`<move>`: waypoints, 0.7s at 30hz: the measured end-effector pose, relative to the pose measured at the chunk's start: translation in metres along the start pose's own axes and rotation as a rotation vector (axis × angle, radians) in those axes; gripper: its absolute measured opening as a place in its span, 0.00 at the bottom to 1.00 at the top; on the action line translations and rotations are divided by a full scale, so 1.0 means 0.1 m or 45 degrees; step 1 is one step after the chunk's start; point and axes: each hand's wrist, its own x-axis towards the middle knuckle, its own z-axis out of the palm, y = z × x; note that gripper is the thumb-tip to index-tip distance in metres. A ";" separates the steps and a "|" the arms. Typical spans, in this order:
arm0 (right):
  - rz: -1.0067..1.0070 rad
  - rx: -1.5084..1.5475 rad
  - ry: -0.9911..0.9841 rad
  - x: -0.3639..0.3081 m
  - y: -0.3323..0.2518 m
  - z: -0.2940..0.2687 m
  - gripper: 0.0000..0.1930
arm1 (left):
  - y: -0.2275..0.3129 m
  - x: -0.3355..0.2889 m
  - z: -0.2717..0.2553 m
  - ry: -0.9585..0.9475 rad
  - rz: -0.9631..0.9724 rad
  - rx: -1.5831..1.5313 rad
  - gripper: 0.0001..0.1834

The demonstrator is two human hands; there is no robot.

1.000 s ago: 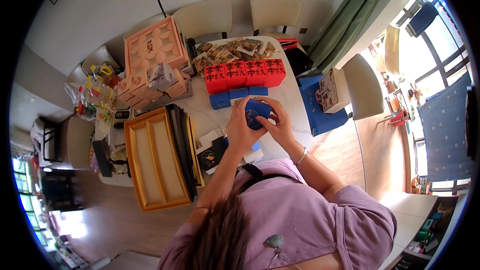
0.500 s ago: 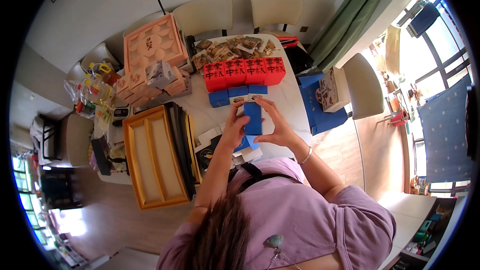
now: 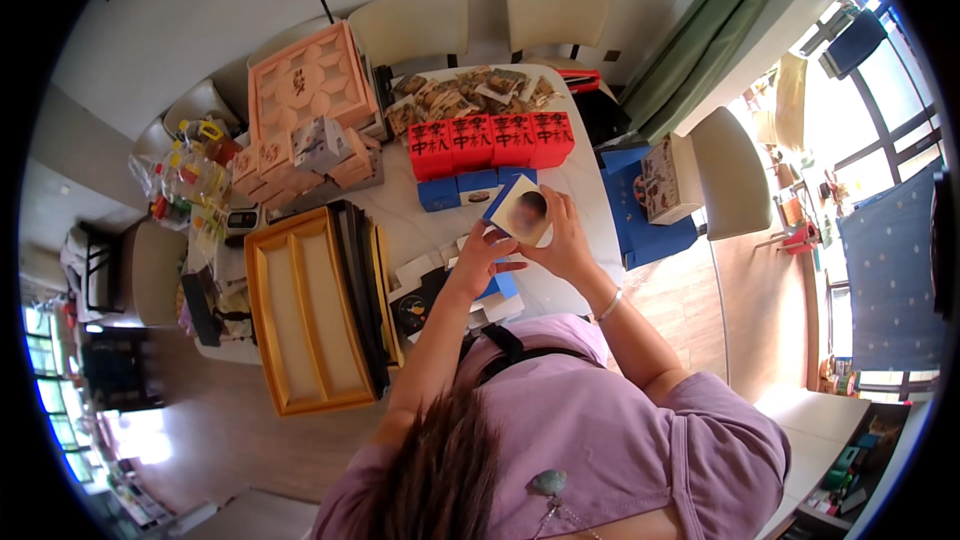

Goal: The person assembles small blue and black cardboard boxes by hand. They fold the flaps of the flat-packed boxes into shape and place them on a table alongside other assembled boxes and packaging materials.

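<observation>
A small blue and cream box (image 3: 519, 210) is held tilted above the near part of the table, a face with a dark round patch turned up. My right hand (image 3: 563, 240) grips its right side, fingers over the far edge and thumb near the bottom corner. My left hand (image 3: 480, 262) supports the lower left corner with its fingertips, other fingers spread below. Just beyond stand several blue boxes (image 3: 438, 194) in a row, partly covered by the held box. Behind them is a row of red boxes (image 3: 490, 145).
Wrapped packets (image 3: 470, 92) pile at the table's far end. Left are pink boxes (image 3: 300, 85) and a gold-framed tray (image 3: 305, 310) beside stacked dark panels. Unfolded white and blue cartons (image 3: 495, 300) lie near my body. A blue box (image 3: 640, 210) sits right of the table.
The small box has been turned from its plain blue side to the face with the round patch. My right hand has closed on its right side.
</observation>
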 end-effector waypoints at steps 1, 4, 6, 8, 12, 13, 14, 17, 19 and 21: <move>0.067 -0.001 -0.013 -0.03 0.02 0.05 0.50 | -0.06 0.03 -0.01 0.152 -0.008 0.085 0.37; 0.211 -0.008 -0.171 -0.16 0.16 0.16 0.53 | -0.19 0.08 -0.10 0.480 0.101 0.575 0.33; 0.277 -0.008 -0.183 -0.26 0.27 0.20 0.54 | -0.16 0.07 -0.16 0.511 0.356 1.215 0.29; 0.335 -0.028 -0.231 -0.26 0.23 0.12 0.52 | -0.08 0.08 -0.15 0.426 0.602 1.645 0.26; 0.394 0.101 -0.407 -0.21 0.33 0.07 0.41 | -0.07 0.26 -0.10 0.099 0.716 1.947 0.27; 0.354 0.100 -0.354 -0.21 0.46 0.11 0.38 | -0.12 0.34 -0.09 -0.009 0.711 1.936 0.28; 0.311 0.098 -0.305 -0.19 0.62 0.16 0.35 | -0.17 0.43 -0.10 0.016 0.690 1.861 0.30; 0.344 0.160 -0.141 -0.04 1.05 0.16 0.28 | -0.37 0.69 -0.29 0.234 0.638 1.635 0.38; 0.422 -0.003 -0.033 0.01 1.49 0.21 0.28 | -0.54 0.87 -0.60 0.546 0.609 1.472 0.45; 0.475 -0.104 -0.041 0.08 1.75 0.16 0.30 | -0.56 0.93 -0.85 1.008 0.591 1.391 0.54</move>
